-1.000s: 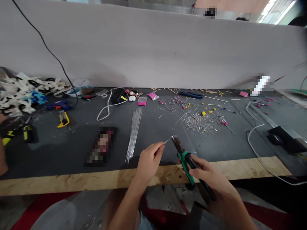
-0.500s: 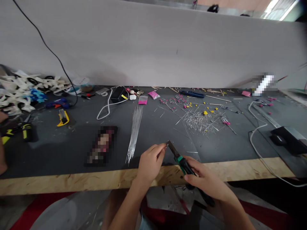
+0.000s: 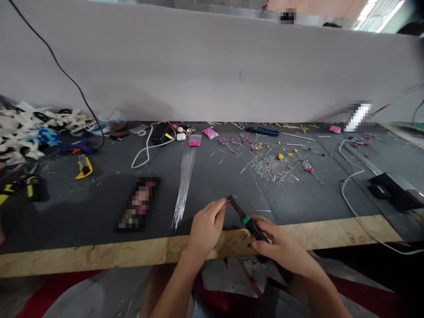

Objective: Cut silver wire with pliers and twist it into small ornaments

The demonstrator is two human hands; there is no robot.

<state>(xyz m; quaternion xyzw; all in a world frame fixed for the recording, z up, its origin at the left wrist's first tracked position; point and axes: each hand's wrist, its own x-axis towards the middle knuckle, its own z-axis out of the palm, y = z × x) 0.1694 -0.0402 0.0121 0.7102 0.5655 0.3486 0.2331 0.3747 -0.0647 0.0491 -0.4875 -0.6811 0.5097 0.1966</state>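
My right hand [image 3: 276,243] is closed around the black-and-green handles of a pair of pliers [image 3: 244,217], whose narrow jaws point up and left. At the jaw tips, my left hand [image 3: 208,223] pinches a small, shiny piece of wire [image 3: 228,201] between thumb and forefinger; most of it is hidden by the fingers. Left of my left hand lies a bundle of straight silver wires [image 3: 184,187]. Beyond the pliers is a loose heap of short cut wires [image 3: 274,170], with several small wire shapes [image 3: 248,141] with pink bits behind it.
A blurred phone-like object [image 3: 138,204] lies at left, near a yellow utility knife [image 3: 85,167] and a blue glue gun [image 3: 77,146]. White cables [image 3: 344,185] cross the right side. Small pink bags [image 3: 195,141] sit toward the back wall. Another person's arm [image 3: 1,227] shows at the left edge.
The view has shifted slightly. The pliers' tips stay close to my left fingertips, and both hands keep their grips.
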